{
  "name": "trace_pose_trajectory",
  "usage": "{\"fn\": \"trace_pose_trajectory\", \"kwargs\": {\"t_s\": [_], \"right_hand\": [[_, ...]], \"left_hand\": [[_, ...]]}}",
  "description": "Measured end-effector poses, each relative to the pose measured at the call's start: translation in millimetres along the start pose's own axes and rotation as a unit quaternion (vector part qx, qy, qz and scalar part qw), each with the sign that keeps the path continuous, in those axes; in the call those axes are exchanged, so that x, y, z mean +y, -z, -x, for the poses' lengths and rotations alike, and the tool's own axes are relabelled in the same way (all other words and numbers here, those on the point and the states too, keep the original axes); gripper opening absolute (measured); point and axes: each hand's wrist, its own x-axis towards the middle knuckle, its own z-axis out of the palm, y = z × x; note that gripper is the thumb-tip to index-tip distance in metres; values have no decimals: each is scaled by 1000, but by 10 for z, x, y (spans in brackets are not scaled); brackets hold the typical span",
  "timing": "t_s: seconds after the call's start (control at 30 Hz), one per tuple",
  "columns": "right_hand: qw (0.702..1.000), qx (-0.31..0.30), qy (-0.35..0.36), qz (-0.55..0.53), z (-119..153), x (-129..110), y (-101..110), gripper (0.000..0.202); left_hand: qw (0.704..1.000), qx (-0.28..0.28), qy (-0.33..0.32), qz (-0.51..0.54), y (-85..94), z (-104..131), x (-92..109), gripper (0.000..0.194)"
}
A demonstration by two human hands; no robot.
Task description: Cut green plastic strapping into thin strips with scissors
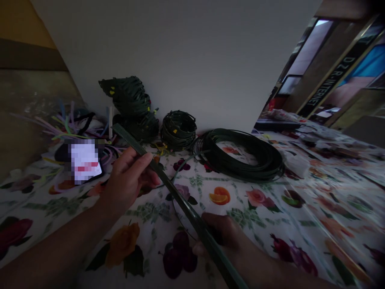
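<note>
A bundle of long dark green strips (177, 194) runs diagonally from the centre left to the bottom edge. My left hand (130, 176) is closed round its upper part, thumb on top. Lower down, my right hand (224, 233) holds the same strips from the right side, its fingers partly hidden and dim. A thin strand curves away near the hands toward a large coil of dark green strip (240, 154) on the table. Left of the coil sits a small round woven basket (179, 130) with yellow bits.
More dark woven pieces (129, 98) are stacked behind my left hand. A lit phone (86, 162) and pastel strips (67, 122) lie at the left. The table has a flowered cloth (192, 180). A pale wall (180, 52) stands behind; plastic-wrapped items (296, 162) are at the right.
</note>
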Motion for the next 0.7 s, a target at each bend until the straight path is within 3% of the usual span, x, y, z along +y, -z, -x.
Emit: {"fn": "trace_pose_trajectory", "kwargs": {"t_s": [0.47, 0.7], "right_hand": [[1000, 11, -14, 13, -45, 104, -6, 30], [1000, 6, -3, 29, -27, 41, 26, 22]], "left_hand": [[1000, -7, 7, 5, 26, -12, -13, 20], [998, -39, 47, -4, -83, 75, -32, 23]]}}
